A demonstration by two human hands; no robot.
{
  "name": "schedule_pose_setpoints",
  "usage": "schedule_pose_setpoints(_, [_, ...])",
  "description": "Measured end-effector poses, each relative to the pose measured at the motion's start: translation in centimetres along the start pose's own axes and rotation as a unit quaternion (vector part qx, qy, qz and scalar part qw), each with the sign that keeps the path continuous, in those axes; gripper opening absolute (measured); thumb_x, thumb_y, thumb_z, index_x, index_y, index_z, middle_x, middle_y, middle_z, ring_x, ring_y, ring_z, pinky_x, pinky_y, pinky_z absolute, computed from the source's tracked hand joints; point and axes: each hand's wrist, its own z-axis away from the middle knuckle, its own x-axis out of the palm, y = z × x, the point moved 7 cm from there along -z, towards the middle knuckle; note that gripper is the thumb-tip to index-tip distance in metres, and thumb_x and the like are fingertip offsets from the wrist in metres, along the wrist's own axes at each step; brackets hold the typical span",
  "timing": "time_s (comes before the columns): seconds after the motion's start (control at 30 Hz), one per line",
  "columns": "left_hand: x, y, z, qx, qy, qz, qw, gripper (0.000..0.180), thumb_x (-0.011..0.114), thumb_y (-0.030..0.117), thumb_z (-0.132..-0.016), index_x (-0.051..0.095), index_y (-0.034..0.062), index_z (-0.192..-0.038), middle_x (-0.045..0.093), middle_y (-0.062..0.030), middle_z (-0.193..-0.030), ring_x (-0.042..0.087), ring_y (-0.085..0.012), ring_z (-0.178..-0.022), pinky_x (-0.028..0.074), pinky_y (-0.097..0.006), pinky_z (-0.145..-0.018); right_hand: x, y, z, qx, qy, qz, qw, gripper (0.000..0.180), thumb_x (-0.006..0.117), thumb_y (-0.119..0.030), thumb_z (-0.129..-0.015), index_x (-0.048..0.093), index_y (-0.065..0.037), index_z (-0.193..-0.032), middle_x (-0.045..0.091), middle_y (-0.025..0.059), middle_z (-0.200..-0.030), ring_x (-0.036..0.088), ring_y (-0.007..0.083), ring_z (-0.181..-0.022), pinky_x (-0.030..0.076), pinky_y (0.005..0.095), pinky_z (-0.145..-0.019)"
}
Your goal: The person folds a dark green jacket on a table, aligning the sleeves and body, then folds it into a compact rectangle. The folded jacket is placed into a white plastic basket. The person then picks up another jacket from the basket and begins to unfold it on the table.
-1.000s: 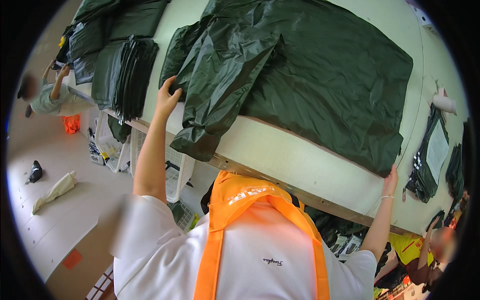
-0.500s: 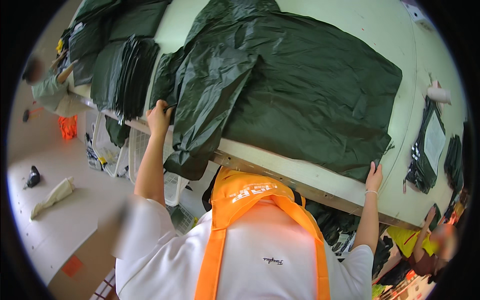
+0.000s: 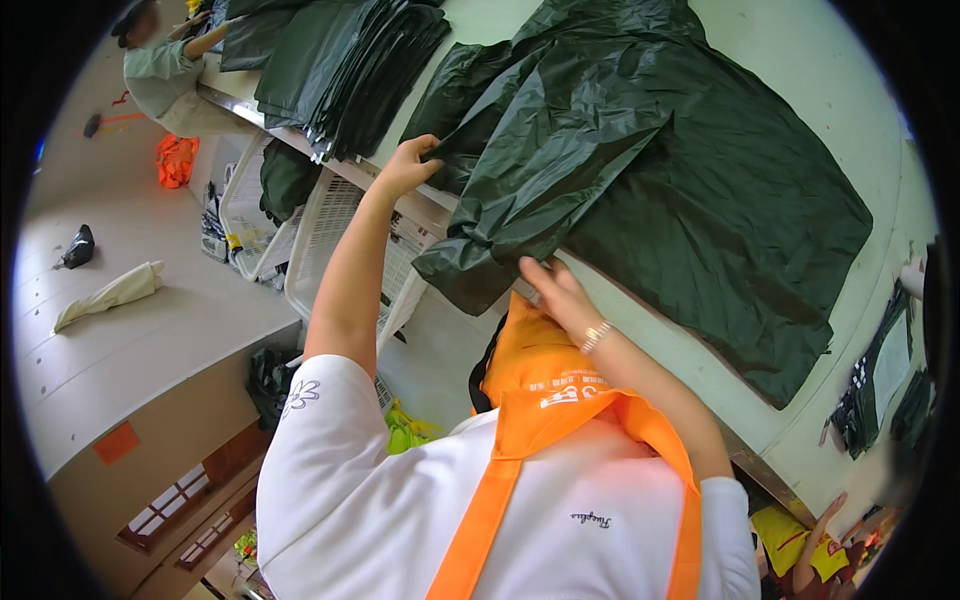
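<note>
a shiny dark green plastic-looking garment [image 3: 730,230] lies across the pale table [image 3: 780,50], from upper middle to right of the frame. my left hand [image 3: 408,166], left of centre, pinches its edge; my right hand [image 3: 555,292], near centre, touches its crumpled flap [image 3: 510,220], though i cannot tell whether it grips. folded dark green sheets [image 3: 350,75] are stacked upper left.

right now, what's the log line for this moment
garment: on table, partly overhanging; left hand: at its left edge; right hand: at its near flap; stack: left of garment
</note>
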Motion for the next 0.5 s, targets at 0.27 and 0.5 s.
schedule_pose_setpoints(0.27, [-0.2, 1.0, 0.1, 0.012, 0.091, -0.160, 0.983, 0.028, 0.073, 0.027, -0.076, 0.063, 0.0056, -0.091, 0.061, -0.0104, -0.075, 0.058, -0.0233, -0.073, 0.045, -0.035, -0.065, -11.2, -1.3, 2.4, -0.012, 0.114, 0.095, 0.989, 0.023, 0.056, -0.024, -0.080, 0.054, -0.002, -0.071, 0.041, -0.0010, -0.060, 0.039, 0.0130, -0.054, 0.035, 0.0324, -0.050])
schedule_pose_setpoints(0.5, [0.1, 2.1, 0.0, -0.041, 0.156, -0.254, 0.954, 0.028, 0.071, 0.035, -0.073, 0.067, 0.0130, -0.090, 0.067, -0.0098, -0.080, 0.064, -0.0297, -0.077, 0.047, -0.038, -0.065, -37.3, -11.7, 14.2, 0.047, 0.162, 0.603, 0.780, 0.026, 0.050, -0.013, -0.077, 0.061, 0.006, -0.090, 0.062, 0.0236, -0.083, 0.062, 0.0314, -0.080, 0.048, 0.0368, -0.073])
